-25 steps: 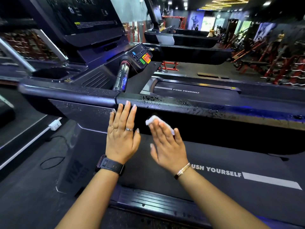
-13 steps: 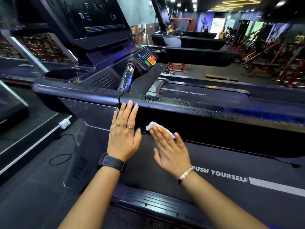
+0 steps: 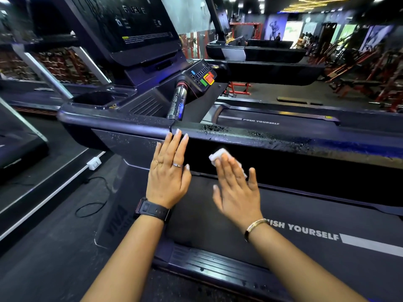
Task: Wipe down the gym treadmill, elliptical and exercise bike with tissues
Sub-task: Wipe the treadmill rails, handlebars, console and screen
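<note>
Now your right hand presses the tissue flat, fingers straight, below the wet rail; your left hand, fingers straight too, braces you.

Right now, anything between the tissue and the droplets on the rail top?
Nothing visible. The right hand presses the tissue flat against the side of the rail; the droplets sit just above it, open path. The left hand rests further left.

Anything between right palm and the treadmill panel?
Head view: a white tissue sits under the right hand, pressed against the treadmill side panel.
</note>
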